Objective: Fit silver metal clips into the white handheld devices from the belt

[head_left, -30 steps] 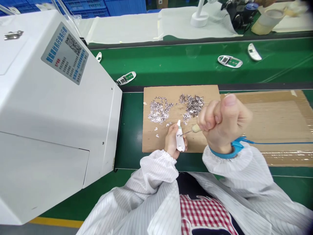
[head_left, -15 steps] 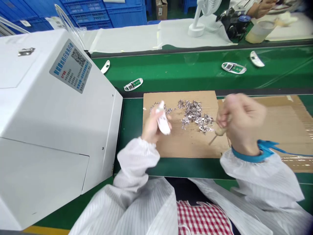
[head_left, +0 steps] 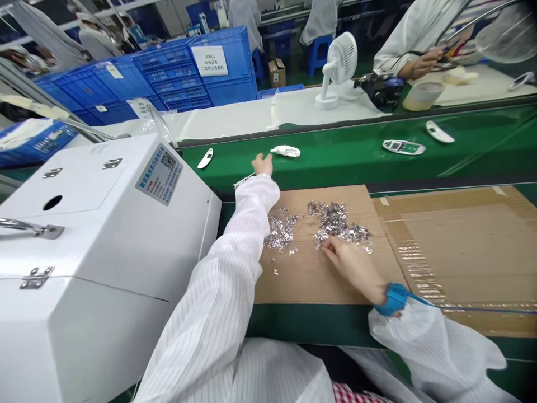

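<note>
My left hand (head_left: 263, 164) is stretched over the green belt with its fingers partly curled and apart, and I see nothing held in it. Just right of its fingertips lies a closed white casing (head_left: 286, 151), apart from the hand. A white edge of another casing (head_left: 243, 180) shows beside my left sleeve, the rest hidden by the arm. My right hand (head_left: 342, 258) is at the near edge of a pile of small metal clips (head_left: 335, 218), thumb and forefinger pinched on one. A second heap of clips (head_left: 280, 228) lies left of it on the cardboard (head_left: 302, 285).
A large white machine (head_left: 100, 291) stands at the left. On the belt are a white shell (head_left: 205, 158), an open casing with a circuit board (head_left: 404, 147) and another shell (head_left: 439, 132). Beyond are a fan (head_left: 342, 61), blue crates (head_left: 226, 73) and a co-worker's hand (head_left: 423, 66).
My left hand has reached forward to the belt and let go of the white casing. My right hand has moved left and down to the clips; its wooden-handled tool is no longer visible. The view has tilted up.
</note>
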`<state>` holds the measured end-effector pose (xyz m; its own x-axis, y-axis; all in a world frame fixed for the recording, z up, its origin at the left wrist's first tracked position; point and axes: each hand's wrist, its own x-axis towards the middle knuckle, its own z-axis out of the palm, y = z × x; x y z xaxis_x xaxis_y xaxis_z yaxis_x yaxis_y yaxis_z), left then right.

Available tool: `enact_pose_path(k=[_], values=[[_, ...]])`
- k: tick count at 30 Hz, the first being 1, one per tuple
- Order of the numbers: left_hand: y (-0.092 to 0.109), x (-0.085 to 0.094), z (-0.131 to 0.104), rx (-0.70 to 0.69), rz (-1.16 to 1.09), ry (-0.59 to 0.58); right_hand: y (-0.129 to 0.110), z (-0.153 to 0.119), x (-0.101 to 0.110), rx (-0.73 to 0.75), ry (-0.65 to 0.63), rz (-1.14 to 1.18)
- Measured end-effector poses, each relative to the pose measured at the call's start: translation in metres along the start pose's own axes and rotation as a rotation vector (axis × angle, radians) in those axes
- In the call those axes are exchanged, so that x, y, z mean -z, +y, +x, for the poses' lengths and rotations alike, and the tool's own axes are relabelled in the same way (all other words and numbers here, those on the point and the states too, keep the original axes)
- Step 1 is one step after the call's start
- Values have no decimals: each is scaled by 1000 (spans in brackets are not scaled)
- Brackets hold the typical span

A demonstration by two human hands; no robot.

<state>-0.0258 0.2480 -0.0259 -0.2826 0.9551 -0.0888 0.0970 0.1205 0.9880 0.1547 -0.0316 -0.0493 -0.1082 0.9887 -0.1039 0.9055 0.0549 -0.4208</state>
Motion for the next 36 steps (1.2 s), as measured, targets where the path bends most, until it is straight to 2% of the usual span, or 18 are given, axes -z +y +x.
enact_pose_path(k=[3, 6, 9, 12, 16, 20, 22, 26, 29, 31, 32, 34, 36], values=[[-7, 31, -6, -103, 368, 160, 7, -5, 6, -47, 20, 25], [-7, 53, -5, -31, 830, 151, 10, -8, 11, -80, 77, 106], [1, 57, 1, 71, 920, 98, 6, -9, 15, -81, 106, 212], [6, 49, 4, 145, 875, 76, 1, -10, 17, -61, 130, 315], [3, 35, -3, 205, 734, 124, 2, -13, 18, -46, 207, 401], [-3, 31, -12, 277, 484, 185, 4, -16, 21, -15, 269, 474], [0, 33, -15, 318, 322, 171, 2, -17, 24, -13, 309, 509], [16, 36, -27, 386, -25, 58, -5, -16, 37, -9, 368, 634], [28, 35, -60, 429, -357, -89, -12, -12, 50, -2, 387, 725], [31, 35, -96, 468, -676, -245, -17, -8, 59, 6, 387, 765], [32, 35, -115, 461, -750, -310, -20, -6, 63, 10, 385, 778], [32, 37, -155, 414, -736, -403, -28, -3, 69, 32, 394, 786], [31, 40, -190, 423, -738, -472, -36, 0, 71, 106, 429, 760]])
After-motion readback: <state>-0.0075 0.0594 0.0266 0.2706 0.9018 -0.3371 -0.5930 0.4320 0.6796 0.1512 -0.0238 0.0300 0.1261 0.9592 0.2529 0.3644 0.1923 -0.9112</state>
